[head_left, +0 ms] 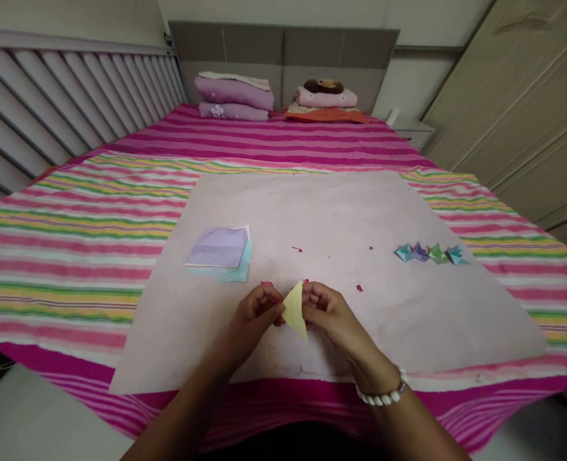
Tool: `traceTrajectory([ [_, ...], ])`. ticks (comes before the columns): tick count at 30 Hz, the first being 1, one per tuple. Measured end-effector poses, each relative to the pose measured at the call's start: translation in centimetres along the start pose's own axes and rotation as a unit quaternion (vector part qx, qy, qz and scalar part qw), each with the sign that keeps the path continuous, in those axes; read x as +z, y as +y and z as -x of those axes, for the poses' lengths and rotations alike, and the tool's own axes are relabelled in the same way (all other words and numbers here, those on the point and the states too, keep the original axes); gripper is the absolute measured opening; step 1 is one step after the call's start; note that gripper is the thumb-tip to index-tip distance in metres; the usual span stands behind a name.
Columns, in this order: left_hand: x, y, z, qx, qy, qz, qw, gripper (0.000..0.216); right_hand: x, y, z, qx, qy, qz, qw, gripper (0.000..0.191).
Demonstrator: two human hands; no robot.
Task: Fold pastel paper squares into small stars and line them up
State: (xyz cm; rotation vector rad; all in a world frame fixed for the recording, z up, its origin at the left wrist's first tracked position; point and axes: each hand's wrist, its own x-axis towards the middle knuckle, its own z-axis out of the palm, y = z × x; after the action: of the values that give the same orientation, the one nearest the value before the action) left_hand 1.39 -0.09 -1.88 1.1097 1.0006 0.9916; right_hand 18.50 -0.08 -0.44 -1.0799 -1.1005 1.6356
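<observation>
A small pale yellow piece of origami paper [294,310], folded into a triangle, is held up above the large pale sheet. My left hand [259,307] pinches its left corner between thumb and curled fingers. On the other side, my right hand [324,307] has its fingers curled and thumb at the paper's right edge; part of its grip is hidden. Left of my hands lies a stack of square origami paper [219,248], lilac on top with light blue beneath. Far to the right stands a row of several small folded paper figures [428,253] in blue, purple and green.
The large pale sheet [283,211] covers the middle of a bed with a striped cover [72,256]. Small red scraps [359,288] are scattered on it. Folded purple bedding [235,96] and a pink pile [326,97] sit by the headboard [283,57].
</observation>
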Motion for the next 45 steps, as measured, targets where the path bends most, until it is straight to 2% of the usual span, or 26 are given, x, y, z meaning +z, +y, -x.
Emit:
traceTrajectory([
  [4, 0.1, -0.4, -0.1, 0.001, 0.011, -0.015, 1.0, 0.021, 0.2, 0.8, -0.3, -0.029, 0.027, 0.0, 0.999, 0.021],
  [6, 0.3, -0.7, 0.0, 0.02, 0.04, -0.064, 0.997, 0.02, 0.3, 1.2, -0.4, -0.06, 0.053, 0.019, 0.997, 0.022],
  [9, 0.8, -0.6, 0.2, 0.045, 0.078, -0.147, 0.985, 0.016, 0.7, 1.6, -0.2, -0.105, 0.101, 0.098, 0.985, 0.024],
  [12, 1.2, -0.2, 0.4, 0.027, 0.062, -0.125, 0.99, 0.017, 1.1, 1.8, 0.0, -0.137, 0.132, 0.183, 0.964, 0.027],
  [17, 1.7, -0.3, 0.5, -0.004, 0.065, -0.121, 0.99, 0.029, 1.4, 2.1, 0.1, -0.191, 0.134, 0.29, 0.928, 0.032],
  [20, 1.9, -0.4, 0.5, -0.012, 0.065, -0.135, 0.989, 0.023, 1.5, 2.3, 0.1, -0.219, 0.135, 0.341, 0.904, 0.034],
  [24, 2.1, -0.5, 0.3, 0.015, 0.089, -0.207, 0.974, 0.014, 1.3, 2.6, 0.0, -0.245, 0.143, 0.379, 0.881, 0.038],
  [30, 2.3, -1.3, 0.1, 0.077, 0.144, -0.31, 0.937, 0.018, 1.1, 2.7, -0.1, -0.258, 0.145, 0.4, 0.868, 0.054],
  [34, 2.0, -1.7, 0.2, 0.133, 0.108, -0.376, 0.911, 0.006, 0.8, 2.4, -0.2, -0.243, 0.141, 0.368, 0.886, 0.062],
  [36, 1.6, -1.5, 0.2, 0.191, 0.074, -0.389, 0.898, 0.011, 0.6, 2.3, -0.3, -0.218, 0.139, 0.327, 0.909, 0.061],
  [39, 0.6, -0.9, 0.3, 0.257, -0.017, -0.377, 0.89, 0.028, 0.1, 2.3, -0.6, -0.172, 0.137, 0.248, 0.943, 0.058],
  [42, -0.1, -0.4, 0.5, 0.25, -0.099, -0.366, 0.891, 0.045, -0.2, 2.2, -0.8, -0.133, 0.125, 0.166, 0.969, 0.056],
  [45, -0.3, -0.4, 0.5, 0.227, -0.089, -0.381, 0.892, 0.042, -0.5, 2.0, -0.8, -0.109, 0.112, 0.098, 0.983, 0.054],
])
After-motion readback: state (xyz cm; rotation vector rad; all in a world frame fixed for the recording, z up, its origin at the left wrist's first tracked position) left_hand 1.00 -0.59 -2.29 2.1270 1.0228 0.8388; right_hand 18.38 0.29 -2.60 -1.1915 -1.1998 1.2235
